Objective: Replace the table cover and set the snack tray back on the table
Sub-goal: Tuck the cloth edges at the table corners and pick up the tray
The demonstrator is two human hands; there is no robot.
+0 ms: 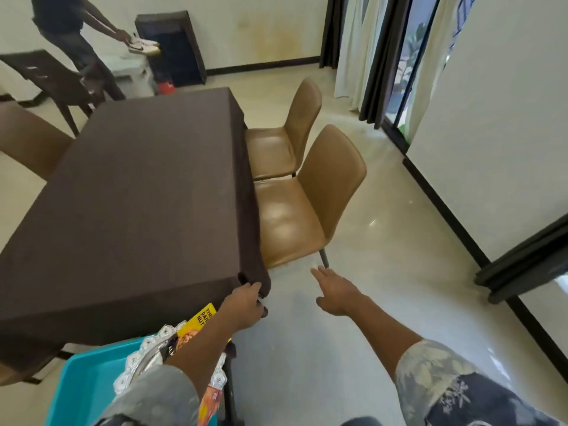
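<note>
- The brown table cover (147,192) lies flat over the whole table, at 11 o'clock from the hands.
- The left hand (242,309) pinches the cover's near corner, where the cloth bunches up.
- The right hand (336,293) holds nothing. Its fingers are stretched out over the floor.
- The cover looks soft and floppy, so corners and edges seem best to pull.
- The snack tray (144,345) sits on a blue tub (83,388), at 7 o'clock from the left hand.
- The tray looks stiff and carries loose packets, so I would lift it flat by both sides.
</note>
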